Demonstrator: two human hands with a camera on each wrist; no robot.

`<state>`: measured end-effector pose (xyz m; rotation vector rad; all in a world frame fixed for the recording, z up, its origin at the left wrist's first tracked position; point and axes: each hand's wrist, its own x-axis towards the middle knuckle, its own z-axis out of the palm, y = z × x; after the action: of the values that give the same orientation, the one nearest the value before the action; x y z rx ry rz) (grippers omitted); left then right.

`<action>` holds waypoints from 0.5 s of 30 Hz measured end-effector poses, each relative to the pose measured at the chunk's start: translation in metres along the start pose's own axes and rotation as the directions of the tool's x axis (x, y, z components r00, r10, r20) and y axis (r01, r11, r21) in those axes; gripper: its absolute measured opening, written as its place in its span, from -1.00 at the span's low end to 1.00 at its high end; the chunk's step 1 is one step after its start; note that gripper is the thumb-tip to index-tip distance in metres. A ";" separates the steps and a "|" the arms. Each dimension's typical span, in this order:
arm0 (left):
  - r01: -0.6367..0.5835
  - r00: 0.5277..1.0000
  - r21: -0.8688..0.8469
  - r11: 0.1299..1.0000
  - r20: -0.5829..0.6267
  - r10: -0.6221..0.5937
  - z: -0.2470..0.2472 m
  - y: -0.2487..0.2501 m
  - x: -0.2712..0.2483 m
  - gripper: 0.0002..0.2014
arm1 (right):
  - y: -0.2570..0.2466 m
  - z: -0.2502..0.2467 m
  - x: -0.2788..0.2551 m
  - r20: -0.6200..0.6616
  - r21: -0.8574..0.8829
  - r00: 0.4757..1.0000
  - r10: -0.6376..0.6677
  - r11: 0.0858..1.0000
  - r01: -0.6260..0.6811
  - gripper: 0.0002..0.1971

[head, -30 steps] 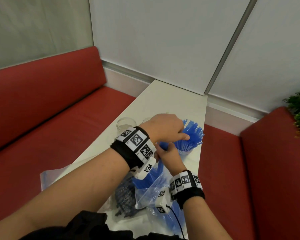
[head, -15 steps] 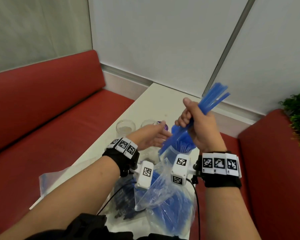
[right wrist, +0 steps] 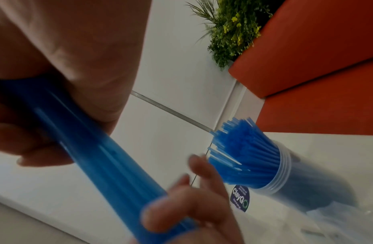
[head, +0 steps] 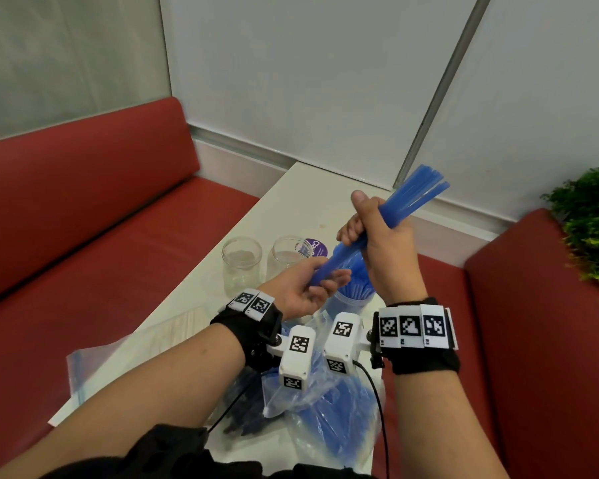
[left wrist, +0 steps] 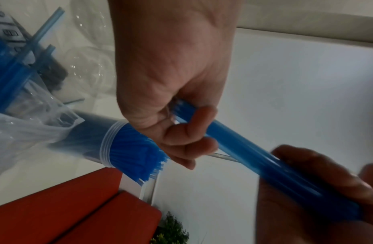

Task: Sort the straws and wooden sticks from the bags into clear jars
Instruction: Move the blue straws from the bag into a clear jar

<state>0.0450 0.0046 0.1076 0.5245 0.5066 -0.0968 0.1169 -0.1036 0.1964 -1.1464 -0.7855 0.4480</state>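
My right hand grips a bundle of blue straws around its middle, slanted up to the right above the table. My left hand lies palm up under the bundle's lower end with the thumb over it. The left wrist view shows the bundle, and so does the right wrist view. Below the hands stands a clear jar packed with blue straws, also in the wrist views. Two empty clear jars stand to its left.
A clear bag of blue straws and a bag of dark sticks lie near me on the narrow white table. A flat clear bag lies at the left. Red benches flank the table; a plant is at the right.
Both hands were down at the straw jar. My right hand has lifted a bundle of straws up and right, and my left hand has come under the bundle's lower end.
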 end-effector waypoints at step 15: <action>0.018 1.000 0.057 0.998 -0.023 -0.017 -0.019 0.002 -0.001 -0.78 | -0.014 -0.025 -0.006 0.238 -0.386 0.941 0.241 0.912 -0.136 -0.68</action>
<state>0.0359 0.0160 0.0946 0.5782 0.5321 -0.1227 0.1305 -0.1286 0.2023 -1.5383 -1.0390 0.6579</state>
